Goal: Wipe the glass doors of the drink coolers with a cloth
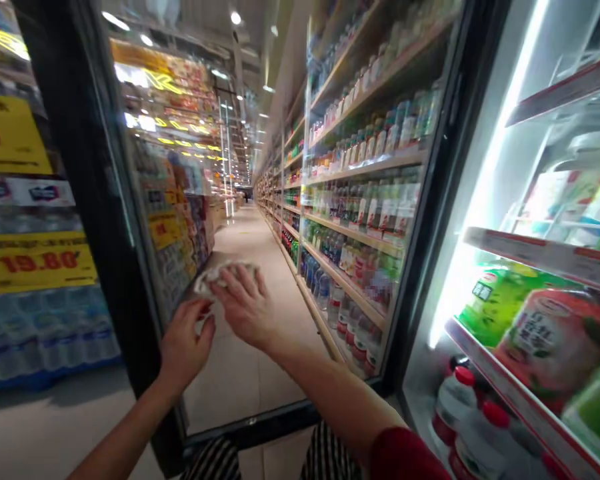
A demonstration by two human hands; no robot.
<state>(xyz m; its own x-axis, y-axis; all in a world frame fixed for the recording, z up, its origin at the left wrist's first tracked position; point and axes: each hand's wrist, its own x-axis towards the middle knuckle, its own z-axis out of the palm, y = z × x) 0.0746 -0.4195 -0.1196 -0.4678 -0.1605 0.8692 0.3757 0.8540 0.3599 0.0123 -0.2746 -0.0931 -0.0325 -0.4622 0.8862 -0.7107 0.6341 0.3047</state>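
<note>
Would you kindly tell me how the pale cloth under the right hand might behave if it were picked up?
The pale cloth would probably be floppy, since its edges look crumpled beneath the right hand. It is likely light for its size, as it looks like soft fabric. It seems unlikely to roll, having no firm round shape.

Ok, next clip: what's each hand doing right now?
Left hand: half-open, curled beside the crumpled whitish cloth; contact can't be told.
Right hand: open, spread over that cloth at the black-framed clear glass door.
</note>
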